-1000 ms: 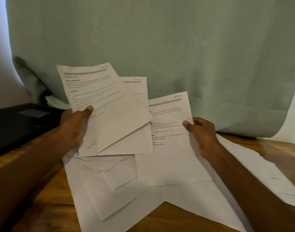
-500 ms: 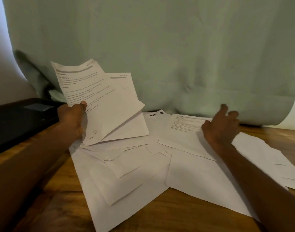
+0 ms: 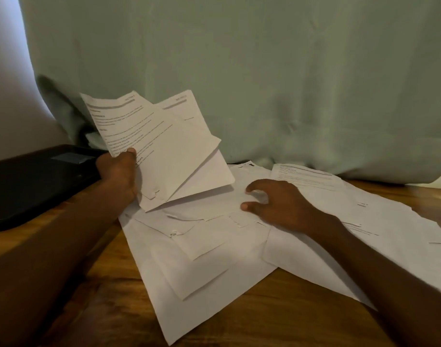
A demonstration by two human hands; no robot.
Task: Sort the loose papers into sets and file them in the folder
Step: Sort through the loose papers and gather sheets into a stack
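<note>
The left hand [image 3: 118, 172] grips two printed sheets [image 3: 164, 151], thumb on top, lifted and tilted above the desk's [image 3: 302, 319] left half. The right hand [image 3: 277, 204] hovers low over the loose papers [image 3: 214, 259], fingers curled, thumb and forefinger apart, holding nothing. Those papers spread across the desk's middle toward its right edge. A black folder [image 3: 37, 181] lies at the left edge, a green curtain [image 3: 264, 71] along the back.
</note>
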